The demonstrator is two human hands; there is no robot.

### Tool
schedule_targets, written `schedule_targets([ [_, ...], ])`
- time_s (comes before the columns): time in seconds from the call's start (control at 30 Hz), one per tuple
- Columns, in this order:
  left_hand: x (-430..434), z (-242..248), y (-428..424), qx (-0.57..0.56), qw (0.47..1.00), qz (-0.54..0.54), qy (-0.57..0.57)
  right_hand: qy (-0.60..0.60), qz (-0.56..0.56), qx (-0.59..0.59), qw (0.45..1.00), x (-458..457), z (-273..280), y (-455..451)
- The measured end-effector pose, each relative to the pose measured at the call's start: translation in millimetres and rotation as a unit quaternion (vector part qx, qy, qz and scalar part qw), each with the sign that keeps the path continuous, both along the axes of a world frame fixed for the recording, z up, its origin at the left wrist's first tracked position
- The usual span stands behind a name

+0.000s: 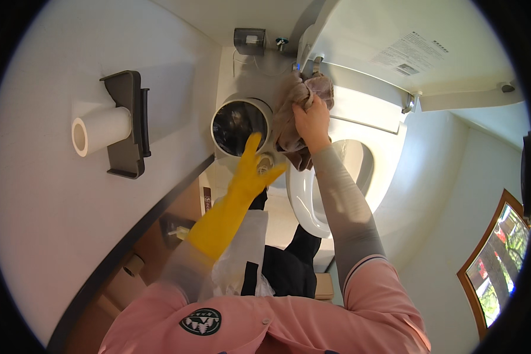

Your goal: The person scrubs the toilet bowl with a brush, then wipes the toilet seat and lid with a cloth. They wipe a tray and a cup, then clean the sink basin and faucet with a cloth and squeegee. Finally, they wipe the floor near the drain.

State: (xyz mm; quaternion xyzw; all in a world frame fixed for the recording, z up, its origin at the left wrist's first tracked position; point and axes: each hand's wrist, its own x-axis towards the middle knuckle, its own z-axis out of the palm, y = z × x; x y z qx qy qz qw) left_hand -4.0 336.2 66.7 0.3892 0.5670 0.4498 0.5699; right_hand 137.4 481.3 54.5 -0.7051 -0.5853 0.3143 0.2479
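My right hand [313, 121] is bare and grips a bunched brown cloth [287, 119] at the left rear side of a white toilet [301, 199]. Folds of the cloth hang beside the bowl and partly cover its edge. The toilet's raised lid [425, 57] bears a printed label and leans at the upper right. My left hand [252, 172] wears a long yellow rubber glove, slightly blurred, with thumb and finger spread and nothing held. Its fingertip overlaps the near rim of a round waste bin [217, 137] with a black liner [239, 124]; whether they touch I cannot tell.
A grey paper holder [137, 128] with a white roll [104, 130] juts from the left wall. A small dark box [250, 42] and a valve [282, 43] are on the back wall. A shoe [265, 163] stands between bin and toilet. At right is a wood-framed window [498, 261].
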Motion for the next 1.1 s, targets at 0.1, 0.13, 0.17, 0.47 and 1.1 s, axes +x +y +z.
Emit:
schedule_targets([
  [0.1, 21, -40, 67, -0.003, 0.978, -0.088, 0.19, -0.129, 0.115, -0.085, 0.981, -7, -5, 22],
  [0.13, 27, -50, 83, -0.02, 0.972, -0.097, 0.213, -0.153, 0.13, -0.141, 0.969, -10, -8, 29],
  [0.17, 32, -58, 94, -0.067, 0.965, -0.108, 0.232, -0.177, 0.132, -0.16, 0.962, -14, -12, 35],
  [0.47, 25, -39, 57, -0.025, 0.974, -0.082, 0.211, -0.089, 0.314, -0.116, 0.938, -45, -25, -15],
  [1.1, 20, -40, -139, -0.382, 0.866, -0.316, -0.065, -0.014, 0.225, -0.046, 0.973, 25, -29, -217],
])
